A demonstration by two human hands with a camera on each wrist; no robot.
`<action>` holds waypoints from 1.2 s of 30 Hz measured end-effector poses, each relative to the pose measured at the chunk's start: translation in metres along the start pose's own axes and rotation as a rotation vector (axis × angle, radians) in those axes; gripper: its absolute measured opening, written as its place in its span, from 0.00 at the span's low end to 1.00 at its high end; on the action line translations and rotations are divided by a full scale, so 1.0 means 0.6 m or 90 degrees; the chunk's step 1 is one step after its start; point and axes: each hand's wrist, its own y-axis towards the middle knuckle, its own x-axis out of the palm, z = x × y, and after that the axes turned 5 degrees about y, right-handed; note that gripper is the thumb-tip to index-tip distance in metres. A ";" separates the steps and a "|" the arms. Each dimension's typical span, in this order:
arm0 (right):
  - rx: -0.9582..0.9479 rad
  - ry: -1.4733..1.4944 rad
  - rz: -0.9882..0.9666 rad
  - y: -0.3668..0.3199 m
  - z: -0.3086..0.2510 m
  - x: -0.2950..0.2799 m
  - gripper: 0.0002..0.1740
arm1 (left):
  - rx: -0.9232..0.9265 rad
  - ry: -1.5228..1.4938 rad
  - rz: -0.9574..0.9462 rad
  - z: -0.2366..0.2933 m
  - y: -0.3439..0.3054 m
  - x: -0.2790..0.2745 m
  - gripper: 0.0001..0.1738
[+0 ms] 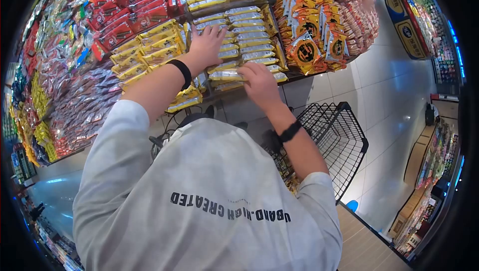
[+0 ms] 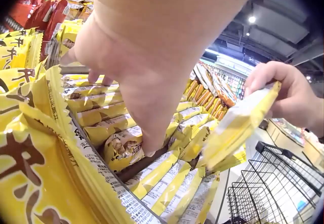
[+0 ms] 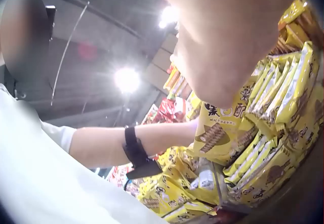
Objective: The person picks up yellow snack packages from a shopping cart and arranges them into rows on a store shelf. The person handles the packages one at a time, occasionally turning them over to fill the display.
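Observation:
Fingers spread, my left hand (image 1: 207,46) rests on rows of yellow snack packs (image 1: 250,29) in a divided display bin. In the left wrist view, the thumb of this hand (image 2: 136,77) reaches down onto the packs (image 2: 124,145). My right hand (image 1: 262,86) pinches one yellow pack (image 1: 227,75) at its end, over the bin's near edge. The left wrist view shows that pack (image 2: 235,130) raised and tilted, with the right hand (image 2: 291,92) at its upper end. In the right wrist view, the hand (image 3: 217,57) partly covers the pack (image 3: 220,138).
A black wire cart (image 1: 339,146) stands below and right of the bin. Red packs (image 1: 134,4) lie beyond at the left, orange packs (image 1: 307,34) to the right, mixed wrapped sweets (image 1: 65,36) far left. Shelves (image 1: 429,166) line the tiled aisle's right side.

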 end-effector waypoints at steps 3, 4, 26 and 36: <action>-0.021 0.009 -0.036 0.024 0.010 0.039 0.17 | -0.009 0.004 0.004 -0.001 -0.002 0.000 0.66; -0.020 -0.012 -0.032 0.028 0.011 0.050 0.16 | -0.011 0.004 0.008 -0.001 -0.003 0.001 0.66; -0.045 -0.241 -0.036 0.050 0.048 0.117 0.09 | 0.040 0.055 -0.009 -0.010 -0.009 -0.003 0.63; -0.005 -0.283 -0.006 0.049 0.061 0.143 0.09 | 0.109 -0.132 -0.151 0.016 -0.060 -0.011 0.25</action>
